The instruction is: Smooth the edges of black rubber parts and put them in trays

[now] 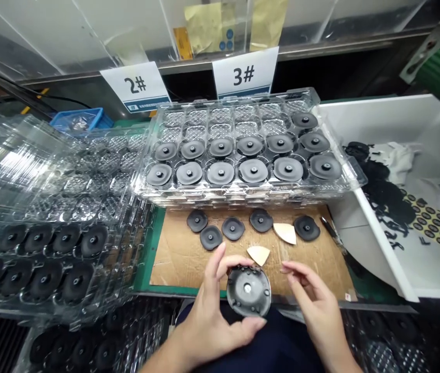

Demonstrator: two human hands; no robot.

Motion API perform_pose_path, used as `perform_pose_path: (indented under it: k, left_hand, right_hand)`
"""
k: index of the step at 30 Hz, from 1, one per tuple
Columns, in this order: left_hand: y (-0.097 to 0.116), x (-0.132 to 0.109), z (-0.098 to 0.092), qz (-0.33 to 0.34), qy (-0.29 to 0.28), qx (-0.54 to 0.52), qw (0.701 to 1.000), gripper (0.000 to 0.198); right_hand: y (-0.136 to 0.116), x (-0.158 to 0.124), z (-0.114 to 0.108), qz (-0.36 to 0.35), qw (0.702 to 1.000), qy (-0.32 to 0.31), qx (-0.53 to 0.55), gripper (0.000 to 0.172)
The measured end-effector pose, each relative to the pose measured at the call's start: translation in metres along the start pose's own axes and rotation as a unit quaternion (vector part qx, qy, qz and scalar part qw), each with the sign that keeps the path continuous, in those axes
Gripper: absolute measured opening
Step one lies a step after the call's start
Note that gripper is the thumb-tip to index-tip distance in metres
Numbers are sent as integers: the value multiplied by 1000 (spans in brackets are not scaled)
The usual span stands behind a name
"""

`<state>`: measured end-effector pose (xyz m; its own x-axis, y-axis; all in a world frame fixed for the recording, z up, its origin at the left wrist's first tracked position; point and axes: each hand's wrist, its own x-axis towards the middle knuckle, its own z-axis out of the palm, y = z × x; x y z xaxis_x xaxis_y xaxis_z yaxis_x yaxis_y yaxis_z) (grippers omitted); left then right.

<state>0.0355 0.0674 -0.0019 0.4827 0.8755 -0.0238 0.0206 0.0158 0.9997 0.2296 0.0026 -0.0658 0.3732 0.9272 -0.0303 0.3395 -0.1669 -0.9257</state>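
Note:
My left hand [220,305] grips a black round plastic cover [248,291] by its edge, between the thumb below and the fingers above. The cover's hollow underside faces me, with a pale hole in the middle and small bumps around the rim. To its right, my right hand [313,300] is apart from the cover, thumb and forefinger tips pinched close; whatever may be between them is too small to make out. Just beyond lie two cream wedge-shaped pieces [259,255] and several more black covers [233,228] on a cardboard sheet [181,264].
Behind the cardboard is a stack of clear trays [243,189], the top one partly filled with black covers. More trays [119,207] stand at left. A white bin [383,223] at right holds black parts and yellow stickers. A dark pen-like tool [332,233] lies beside it.

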Motion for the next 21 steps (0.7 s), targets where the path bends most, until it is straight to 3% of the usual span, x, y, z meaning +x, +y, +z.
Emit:
perform_pose_path:
  k: [3,6,8,11,16,21]
  left_hand:
    - [1,-2,4,45,-14,108,993,105]
    - [0,-5,5,43,-21,123,991,102]
    - [-2,-7,5,29,-13,113,993,99]
    - [-3,-12,2,-24,2,53,998,87]
    - [-4,-21,3,-95,36,-50,994,74]
    - [-1,-21,10,-104,40,-90,990,72]
  right_hand:
    - [-15,-2,-6,-127,988,-71,-56,34]
    - [-30,12,-16,-281,938,-164,-120,38]
    - [-37,24,-18,-341,909,-197,-139,32]
    - [-41,36,-15,-385,890,-213,-118,30]
    - [-42,29,-7,-343,908,-232,-61,30]
    - [-51,16,-7,-128,958,-233,103,14]
